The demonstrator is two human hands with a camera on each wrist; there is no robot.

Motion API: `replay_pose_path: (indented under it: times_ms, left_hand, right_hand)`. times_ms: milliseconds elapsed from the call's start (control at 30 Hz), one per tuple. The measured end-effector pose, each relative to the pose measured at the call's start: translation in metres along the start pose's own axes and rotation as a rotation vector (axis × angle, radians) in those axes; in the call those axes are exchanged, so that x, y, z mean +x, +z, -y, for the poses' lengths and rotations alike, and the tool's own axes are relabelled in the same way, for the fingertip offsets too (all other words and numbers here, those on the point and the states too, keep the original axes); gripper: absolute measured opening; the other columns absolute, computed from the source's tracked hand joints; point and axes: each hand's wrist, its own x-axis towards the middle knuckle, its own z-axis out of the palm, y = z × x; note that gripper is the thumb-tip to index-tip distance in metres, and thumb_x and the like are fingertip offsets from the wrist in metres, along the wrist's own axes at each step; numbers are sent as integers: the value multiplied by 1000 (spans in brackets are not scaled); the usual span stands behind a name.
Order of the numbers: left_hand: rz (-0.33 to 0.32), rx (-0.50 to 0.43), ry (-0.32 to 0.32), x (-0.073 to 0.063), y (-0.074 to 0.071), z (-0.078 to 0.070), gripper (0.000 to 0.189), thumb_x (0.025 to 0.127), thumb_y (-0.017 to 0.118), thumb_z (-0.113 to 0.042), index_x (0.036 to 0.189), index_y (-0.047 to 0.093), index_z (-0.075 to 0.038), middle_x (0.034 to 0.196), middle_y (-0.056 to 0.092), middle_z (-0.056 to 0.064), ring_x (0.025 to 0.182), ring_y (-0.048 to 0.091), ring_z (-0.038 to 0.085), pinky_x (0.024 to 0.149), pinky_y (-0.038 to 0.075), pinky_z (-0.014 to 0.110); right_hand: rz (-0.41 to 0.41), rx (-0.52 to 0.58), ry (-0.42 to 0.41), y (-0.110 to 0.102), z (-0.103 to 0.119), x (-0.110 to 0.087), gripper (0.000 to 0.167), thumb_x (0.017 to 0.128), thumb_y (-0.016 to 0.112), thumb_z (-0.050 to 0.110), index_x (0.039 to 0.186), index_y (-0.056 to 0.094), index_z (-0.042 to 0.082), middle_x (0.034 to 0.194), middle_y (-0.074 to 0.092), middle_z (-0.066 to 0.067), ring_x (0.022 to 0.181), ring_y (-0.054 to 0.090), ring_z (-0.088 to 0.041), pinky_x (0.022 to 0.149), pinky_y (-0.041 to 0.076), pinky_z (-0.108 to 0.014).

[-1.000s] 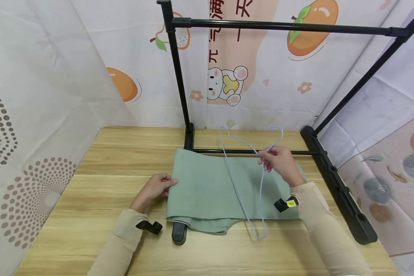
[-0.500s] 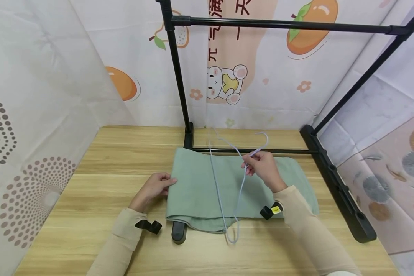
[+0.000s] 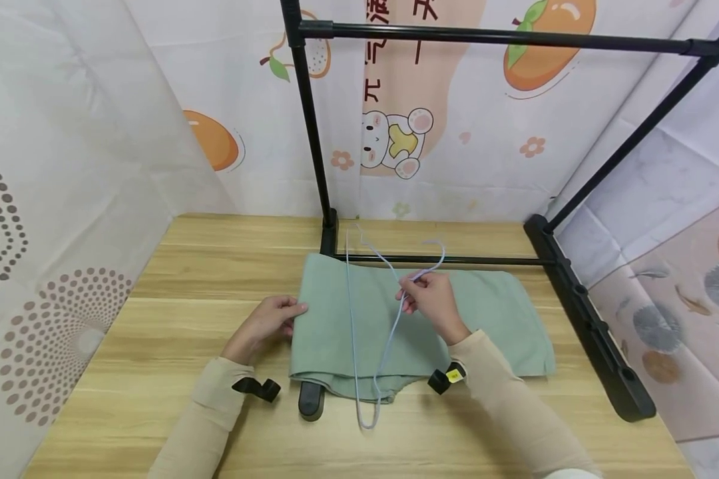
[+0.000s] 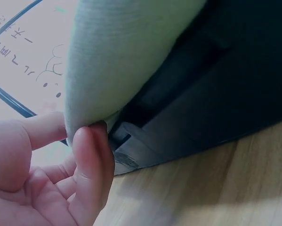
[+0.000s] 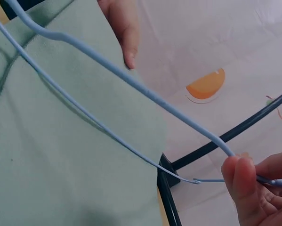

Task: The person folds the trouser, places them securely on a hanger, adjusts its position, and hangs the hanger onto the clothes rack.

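Note:
A folded sage-green cloth garment (image 3: 329, 319) lies across the left foot and lower bar of a black rack. My left hand (image 3: 267, 324) pinches its left edge between thumb and fingers; in the left wrist view the fabric (image 4: 117, 61) lifts a little at that edge. My right hand (image 3: 434, 299) grips a thin pale-blue clothes hanger (image 3: 353, 332) near the base of its hook. The hanger is held over the garment with its hook (image 3: 440, 253) toward the back right. Its long bar runs toward me, and one end reaches past the garment's front edge.
The black garment rack (image 3: 491, 36) stands behind, its top bar high above the table. Its right foot (image 3: 593, 319) runs along the right side, and its left foot (image 3: 311, 401) pokes out under the garment. A printed curtain (image 3: 257, 186) hangs behind the wooden table (image 3: 204, 279).
My right hand has carried the hanger leftward over the garment, toward its left edge. More of the garment's right end shows now. My left hand keeps its pinch in the same place.

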Motion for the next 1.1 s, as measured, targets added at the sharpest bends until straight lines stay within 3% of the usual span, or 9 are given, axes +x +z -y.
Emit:
replay_pose_path:
  times_ms: [200,400,667,833,1100]
  left_hand:
    - [43,-17,13,0,0,0,37,98,59,-23,115,59,10,79,64,0,70,60,10,63,54,24]
    - [23,-22,49,-1,3,-1,28,97,60,-19,107,62,7,83,65,1,74,62,11,68,56,26]
    - [78,-102,119,-7,15,-19,18,96,60,-12,100,60,5,83,65,0,73,63,12,69,56,26]
    - [106,-101,150,-3,34,-36,14,95,60,-9,95,59,5,78,61,-1,68,60,10,64,55,24]
    - [151,-86,96,11,81,-57,14,92,64,-10,92,63,4,69,63,2,59,62,8,59,56,22]
  right_hand:
    - [-28,-63,-11,11,-4,-4,20,94,58,2,97,63,-17,67,69,-12,43,57,-8,46,52,-23]
    - [-69,-103,-49,21,-5,-10,18,94,59,3,93,63,-14,67,69,-16,42,57,-7,44,52,-24]
    - [-115,-66,-63,31,-7,-17,16,93,59,2,91,63,-13,68,69,-22,39,55,-7,42,50,-23]
    - [-124,-42,-43,33,-6,-19,15,94,60,5,92,65,-10,72,69,-25,40,56,-9,42,50,-24]
    - [-120,-21,-61,33,-1,-24,12,93,59,2,88,62,-9,67,68,-20,39,55,-9,41,50,-25]
